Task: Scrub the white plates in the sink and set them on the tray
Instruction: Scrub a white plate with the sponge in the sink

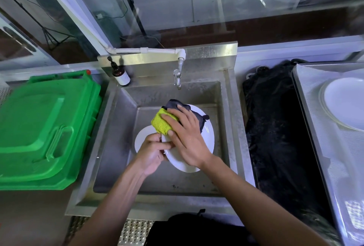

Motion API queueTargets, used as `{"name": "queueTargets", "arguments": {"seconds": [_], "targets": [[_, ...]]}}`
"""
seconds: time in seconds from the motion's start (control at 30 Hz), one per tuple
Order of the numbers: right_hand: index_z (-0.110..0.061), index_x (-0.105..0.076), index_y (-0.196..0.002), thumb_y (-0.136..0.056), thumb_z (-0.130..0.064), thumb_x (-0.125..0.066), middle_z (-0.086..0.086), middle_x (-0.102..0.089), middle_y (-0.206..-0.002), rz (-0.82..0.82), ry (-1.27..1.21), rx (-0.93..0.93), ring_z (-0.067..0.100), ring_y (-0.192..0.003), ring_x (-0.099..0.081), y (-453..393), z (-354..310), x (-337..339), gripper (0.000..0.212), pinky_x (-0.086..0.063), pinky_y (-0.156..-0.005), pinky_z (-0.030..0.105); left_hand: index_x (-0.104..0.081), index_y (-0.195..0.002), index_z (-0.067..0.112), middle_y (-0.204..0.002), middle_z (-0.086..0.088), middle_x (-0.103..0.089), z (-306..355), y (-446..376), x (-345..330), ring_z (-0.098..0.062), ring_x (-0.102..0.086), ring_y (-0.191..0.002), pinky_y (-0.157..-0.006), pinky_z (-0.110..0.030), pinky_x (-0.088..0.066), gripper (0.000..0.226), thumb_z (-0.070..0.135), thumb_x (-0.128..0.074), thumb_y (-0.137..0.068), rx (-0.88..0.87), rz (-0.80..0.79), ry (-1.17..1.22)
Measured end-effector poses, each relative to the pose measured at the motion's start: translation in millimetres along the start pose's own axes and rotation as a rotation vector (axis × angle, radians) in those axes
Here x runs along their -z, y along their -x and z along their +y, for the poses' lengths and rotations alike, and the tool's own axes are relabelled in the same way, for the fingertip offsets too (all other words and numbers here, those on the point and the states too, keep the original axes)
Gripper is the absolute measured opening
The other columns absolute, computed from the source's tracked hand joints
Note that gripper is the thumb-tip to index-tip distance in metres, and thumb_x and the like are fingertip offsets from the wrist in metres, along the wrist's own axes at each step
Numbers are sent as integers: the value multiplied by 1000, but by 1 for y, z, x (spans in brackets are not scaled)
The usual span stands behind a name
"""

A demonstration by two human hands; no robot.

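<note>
Over the steel sink (116, 127) a white plate (206, 137) is held tilted. My left hand (152, 152) grips its left rim. My right hand (187, 137) presses a yellow-green and grey scrub cloth (162, 122) against the plate's face, fingers spread over the cloth. A second white plate (142, 137) lies in the sink below, mostly hidden behind the hands. At the far right, a metal tray (311, 108) carries a stack of white plates (346, 104).
A tap (177, 76) hangs over the sink's back wall, with a brown pump bottle (120, 74) to its left. A green plastic bin lid (45, 127) lies left of the sink. A black mat (275, 127) lies between sink and tray.
</note>
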State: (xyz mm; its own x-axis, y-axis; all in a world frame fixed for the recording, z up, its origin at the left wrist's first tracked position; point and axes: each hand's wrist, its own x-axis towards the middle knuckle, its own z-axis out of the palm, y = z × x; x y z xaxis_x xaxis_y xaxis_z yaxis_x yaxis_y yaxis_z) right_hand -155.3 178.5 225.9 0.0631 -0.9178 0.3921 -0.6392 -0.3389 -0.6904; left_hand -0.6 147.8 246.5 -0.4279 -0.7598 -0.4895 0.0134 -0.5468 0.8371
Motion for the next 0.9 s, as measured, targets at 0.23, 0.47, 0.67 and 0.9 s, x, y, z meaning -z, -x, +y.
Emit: {"name": "queueTargets", "arguments": {"seconds": [0.23,0.47,0.67,0.9], "targets": [[-19,-41,-151,-108,-29,-33,0,-36,-157,62,36,-149,22,-149,-28,-17,12,4,45,-27,-116,50,-73,-110,1,-115,-26,-70,3,8,8,-38,-68,-101,-82,-46,-54,39,3,-71,-71,-7,21,31],[-17,-32,-155,-109,-32,-31,1,-30,-160,118,27,-401,20,-147,-28,-13,20,-11,48,-30,-117,49,-79,-92,13,-102,-16,-74,6,16,19,-35,-67,-91,-72,-41,-54,27,4,-70,-68,-65,75,90],[-11,-30,-156,-107,-22,-39,8,-25,-164,143,92,-492,25,-151,-21,1,-5,-24,51,-22,-122,45,-80,-88,17,-106,-19,-72,4,16,32,-36,-65,-96,-86,-55,-46,22,7,-70,-71,-68,91,149],[-14,-33,-155,-108,-24,-39,5,-25,-164,159,67,-544,24,-154,-14,23,-51,-57,48,-15,-125,44,-70,-109,-1,-110,-24,-71,8,5,43,-35,-69,-94,-81,-44,-56,23,-3,-62,-87,-114,113,280]]}}
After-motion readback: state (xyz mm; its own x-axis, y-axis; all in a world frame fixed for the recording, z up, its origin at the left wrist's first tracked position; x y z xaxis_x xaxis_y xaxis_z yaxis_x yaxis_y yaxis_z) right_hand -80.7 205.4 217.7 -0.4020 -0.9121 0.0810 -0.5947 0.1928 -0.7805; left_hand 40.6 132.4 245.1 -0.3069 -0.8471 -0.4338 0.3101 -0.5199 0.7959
